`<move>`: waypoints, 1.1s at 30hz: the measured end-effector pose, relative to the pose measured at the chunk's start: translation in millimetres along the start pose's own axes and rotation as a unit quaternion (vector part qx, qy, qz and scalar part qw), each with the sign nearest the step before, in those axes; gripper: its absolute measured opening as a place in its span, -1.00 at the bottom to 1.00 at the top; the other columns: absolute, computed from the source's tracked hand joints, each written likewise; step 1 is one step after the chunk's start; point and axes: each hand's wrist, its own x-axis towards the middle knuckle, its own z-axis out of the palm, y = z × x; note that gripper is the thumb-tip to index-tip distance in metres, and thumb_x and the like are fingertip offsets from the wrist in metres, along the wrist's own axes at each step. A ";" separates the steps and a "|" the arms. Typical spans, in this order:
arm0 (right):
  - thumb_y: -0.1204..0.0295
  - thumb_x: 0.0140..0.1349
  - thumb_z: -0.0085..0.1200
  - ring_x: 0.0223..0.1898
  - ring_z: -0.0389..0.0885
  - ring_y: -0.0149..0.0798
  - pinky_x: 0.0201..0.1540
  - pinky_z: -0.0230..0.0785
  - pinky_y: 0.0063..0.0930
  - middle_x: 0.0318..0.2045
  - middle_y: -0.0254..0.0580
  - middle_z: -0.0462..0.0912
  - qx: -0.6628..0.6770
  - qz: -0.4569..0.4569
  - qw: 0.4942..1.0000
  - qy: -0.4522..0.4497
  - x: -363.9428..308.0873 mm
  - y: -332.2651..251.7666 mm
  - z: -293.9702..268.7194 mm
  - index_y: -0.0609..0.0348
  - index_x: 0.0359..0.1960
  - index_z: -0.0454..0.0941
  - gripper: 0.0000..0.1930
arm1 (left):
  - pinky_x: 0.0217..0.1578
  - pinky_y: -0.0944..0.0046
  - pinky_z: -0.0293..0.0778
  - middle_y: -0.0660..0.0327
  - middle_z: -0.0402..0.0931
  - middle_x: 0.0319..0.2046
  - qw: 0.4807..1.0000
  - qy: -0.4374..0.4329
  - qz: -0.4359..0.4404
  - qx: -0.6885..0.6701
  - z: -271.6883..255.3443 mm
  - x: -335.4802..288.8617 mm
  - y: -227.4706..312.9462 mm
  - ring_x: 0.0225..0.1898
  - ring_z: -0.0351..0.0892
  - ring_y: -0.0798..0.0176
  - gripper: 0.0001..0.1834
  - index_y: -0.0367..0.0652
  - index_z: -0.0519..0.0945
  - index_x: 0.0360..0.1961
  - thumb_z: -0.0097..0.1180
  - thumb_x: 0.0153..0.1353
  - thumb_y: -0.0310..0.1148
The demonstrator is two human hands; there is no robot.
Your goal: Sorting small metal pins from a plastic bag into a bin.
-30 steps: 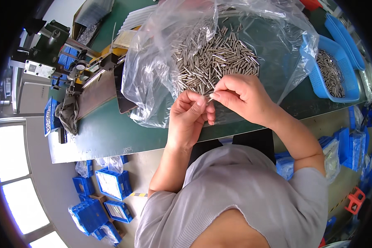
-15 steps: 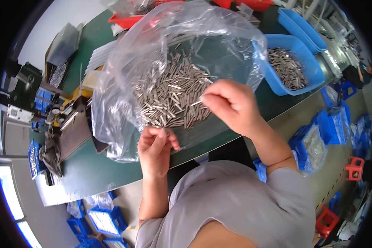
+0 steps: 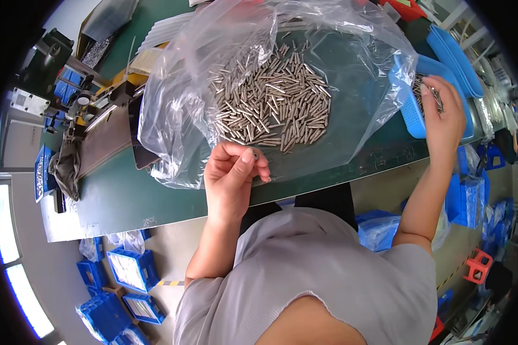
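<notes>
A heap of short silvery metal pins lies on a spread clear plastic bag on the green table. Just below the heap, at the table's near side, my left hand is closed in a pinch. The small round end of a metal pin shows between its thumb and forefinger. At the far right, my right hand hangs over a blue plastic basket that holds more pins. Its fingers are bent toward the thumb; what lies between them, if anything, is hidden.
Another blue basket leans behind the first. A bench device with a dial and metal rails stands at the left, beside a dark cloth. Blue crates and a red stool are on the floor.
My right hand has moved from above the pin heap, where it pinched a pin, rightward to the blue basket. My left hand keeps its pinch near the heap. The view has shifted.
</notes>
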 end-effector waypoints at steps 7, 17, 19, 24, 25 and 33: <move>0.61 0.00 0.13 -0.39 0.55 -0.16 -0.38 0.40 -0.41 -0.37 -0.21 0.53 0.277 -0.212 0.891 -0.290 -18.3 -89.9 70.3 0.20 -0.34 0.55 -0.85 | -0.42 0.32 0.49 0.04 0.52 -0.43 1.000 0.008 0.004 0.017 -2.1 -4.3 -2.0 -0.47 0.53 0.27 -0.92 -0.27 0.39 -0.32 0.01 0.24 -0.49; 0.53 -0.08 0.17 -0.35 0.49 -0.09 -0.32 0.38 -0.28 -0.43 -0.21 0.48 0.220 -0.266 0.849 -0.401 -12.7 -106.3 98.7 0.18 -0.42 0.50 -0.84 | -0.43 0.33 0.49 0.07 0.53 -0.43 1.000 0.019 0.002 0.012 -2.3 -5.7 1.1 -0.48 0.52 0.29 -0.92 -0.27 0.40 -0.34 0.01 0.24 -0.49; 0.53 -0.09 0.17 -0.36 0.49 -0.09 -0.32 0.37 -0.30 -0.43 -0.21 0.48 0.228 -0.262 0.845 -0.406 -11.9 -106.6 99.9 0.18 -0.41 0.50 -0.84 | -0.43 0.33 0.49 0.08 0.53 -0.44 1.000 0.016 0.002 0.014 -2.8 -5.4 1.8 -0.48 0.52 0.29 -0.92 -0.27 0.40 -0.34 0.02 0.24 -0.49; 0.54 -0.05 0.17 -0.42 0.51 -0.16 -0.39 0.34 -0.39 -0.47 -0.23 0.50 0.316 -0.233 0.837 -0.382 -11.5 -105.1 103.6 0.22 -0.41 0.50 -0.86 | -0.43 0.33 0.49 0.07 0.53 -0.42 1.000 0.017 -0.007 -0.016 -1.1 -2.3 1.6 -0.46 0.53 0.28 -0.93 -0.26 0.39 -0.33 -0.01 0.25 -0.48; 0.55 -0.02 0.16 -0.44 0.51 -0.23 -0.42 0.32 -0.42 -0.49 -0.24 0.51 0.355 -0.171 0.834 -0.386 -10.7 -107.0 101.0 0.23 -0.42 0.50 -0.88 | -0.42 0.33 0.50 0.06 0.52 -0.41 0.999 0.016 -0.014 -0.040 2.2 -1.2 1.4 -0.45 0.53 0.28 -0.93 -0.26 0.39 -0.32 -0.02 0.26 -0.48; 0.49 0.18 0.09 -0.45 0.48 -0.58 -0.45 0.33 -0.71 -0.50 -0.38 0.55 0.594 0.169 0.639 -0.459 -13.8 -117.8 82.7 0.22 -0.33 0.46 -0.90 | -0.40 0.28 0.50 0.06 0.52 -0.39 0.995 -0.013 -0.057 -0.078 7.6 5.6 -8.2 -0.42 0.53 0.25 -0.92 -0.24 0.39 -0.34 -0.04 0.27 -0.45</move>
